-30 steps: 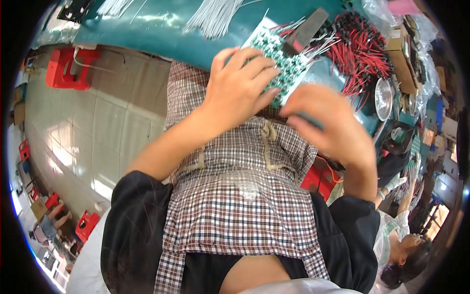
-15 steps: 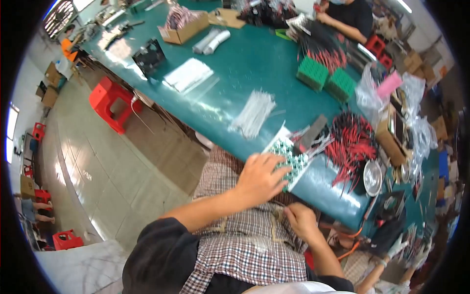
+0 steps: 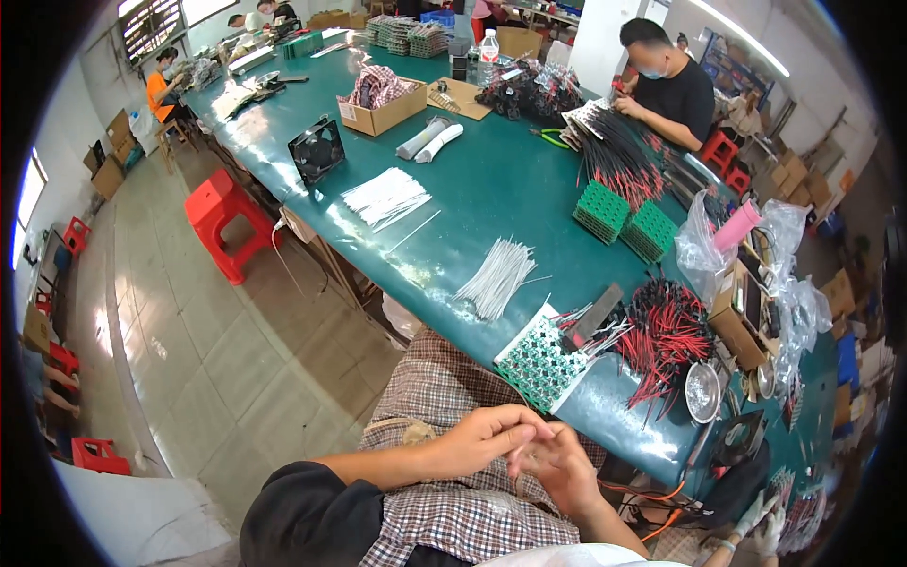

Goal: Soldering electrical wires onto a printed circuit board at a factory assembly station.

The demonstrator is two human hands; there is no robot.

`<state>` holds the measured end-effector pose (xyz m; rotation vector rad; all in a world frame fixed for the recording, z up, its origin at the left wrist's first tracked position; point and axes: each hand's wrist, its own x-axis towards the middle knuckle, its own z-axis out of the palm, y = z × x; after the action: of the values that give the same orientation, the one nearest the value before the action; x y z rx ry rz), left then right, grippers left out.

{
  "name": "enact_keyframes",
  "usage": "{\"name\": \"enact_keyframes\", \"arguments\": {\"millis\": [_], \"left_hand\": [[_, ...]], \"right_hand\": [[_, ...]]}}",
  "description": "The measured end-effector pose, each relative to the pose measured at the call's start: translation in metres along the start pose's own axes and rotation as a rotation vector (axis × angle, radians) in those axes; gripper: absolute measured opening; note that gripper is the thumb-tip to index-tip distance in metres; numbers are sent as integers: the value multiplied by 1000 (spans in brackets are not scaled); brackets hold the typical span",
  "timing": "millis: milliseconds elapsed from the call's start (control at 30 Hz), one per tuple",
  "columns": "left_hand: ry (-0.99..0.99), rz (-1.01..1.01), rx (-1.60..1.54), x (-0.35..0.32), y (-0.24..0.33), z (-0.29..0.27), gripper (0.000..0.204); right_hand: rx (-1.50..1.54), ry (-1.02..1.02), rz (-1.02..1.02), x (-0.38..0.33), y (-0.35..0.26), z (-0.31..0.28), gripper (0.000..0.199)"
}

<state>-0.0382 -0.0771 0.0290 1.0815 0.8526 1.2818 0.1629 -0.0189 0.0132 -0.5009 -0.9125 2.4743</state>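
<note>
My left hand (image 3: pixel 491 440) and my right hand (image 3: pixel 564 470) meet in front of my checked apron, just off the table edge. The left thumb and fingers press together against the curled fingers of the right; anything between them is too small to make out. Closest to both hands is a green-and-white circuit board panel (image 3: pixel 540 367) at the table's near edge. A dark grey bar (image 3: pixel 595 319) lies by its far corner, with pale wire ends around it. To the right spreads a heap of red and black wires (image 3: pixel 666 326), beside a small metal bowl (image 3: pixel 702 391).
Bundles of white strips (image 3: pixel 498 279) lie on the green table (image 3: pixel 378 269), near a black fan (image 3: pixel 316 151). Green stacked blocks (image 3: pixel 602 213), a pink cup (image 3: pixel 737 227) and plastic bags stand right. A co-worker (image 3: pixel 675 90) sits across; a red stool (image 3: pixel 227 222) stands left.
My left hand has left the board panel and come back toward my body. My right hand has risen to meet it. The view has tilted up, showing more of the room.
</note>
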Motion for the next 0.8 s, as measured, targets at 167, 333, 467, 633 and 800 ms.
{"name": "enact_keyframes", "arguments": {"millis": [167,333,467,633,800], "left_hand": [[-347,-242,33,-12,34,3,18],[97,14,300,-28,117,-62,12],[699,300,509,-72,151,-122,10],[1084,269,986,-82,147,-165,5],[830,308,1924,-74,106,-176,14]], "right_hand": [[-1324,-194,-503,22,-32,38,38],[-1352,-25,-391,11,-29,33,15],[-1182,118,-86,-15,-38,35,15],[-1301,-155,-91,-6,-30,34,17],[-1542,-143,-64,3,-34,38,18]]}}
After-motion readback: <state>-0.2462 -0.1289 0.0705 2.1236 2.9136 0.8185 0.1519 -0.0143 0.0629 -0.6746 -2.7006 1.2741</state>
